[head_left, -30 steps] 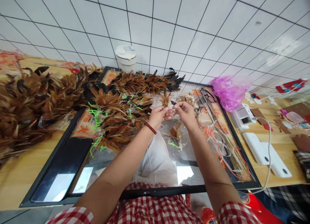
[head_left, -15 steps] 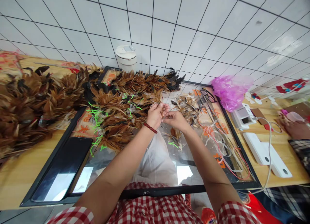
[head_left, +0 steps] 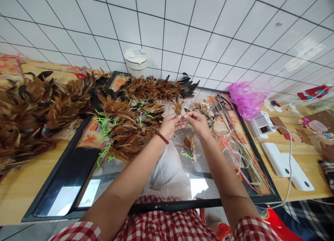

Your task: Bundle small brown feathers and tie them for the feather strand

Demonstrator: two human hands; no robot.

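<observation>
My left hand [head_left: 170, 125], with a dark red bead bracelet [head_left: 162, 137] at its wrist, is closed on a small brown feather bunch [head_left: 178, 107] whose tips point up and away. Thumb and forefinger of my right hand [head_left: 197, 122] pinch together at the base of that bunch; whatever they grip is too small to make out. Just below the hands a loose feather tuft tied with green string [head_left: 189, 146] lies on the glass. Left of them are several brown feather bundles [head_left: 127, 126] with bright green ties. Beyond my right hand is a pile of pale and dark feathers [head_left: 205, 109].
A black-framed glass panel [head_left: 172, 175] lies on the wooden table. On it are a phone [head_left: 68, 182], glasses [head_left: 224, 102] and tangled cords [head_left: 240, 157]. A white cup [head_left: 136, 62], purple bag [head_left: 249, 98] and white power strip [head_left: 287, 166] surround it. Another person's hand [head_left: 327, 151] is far right.
My right hand has moved up and right, and my left hand slightly down. The feather bunch in my left hand now shows clearly. The other person's hand has withdrawn rightward.
</observation>
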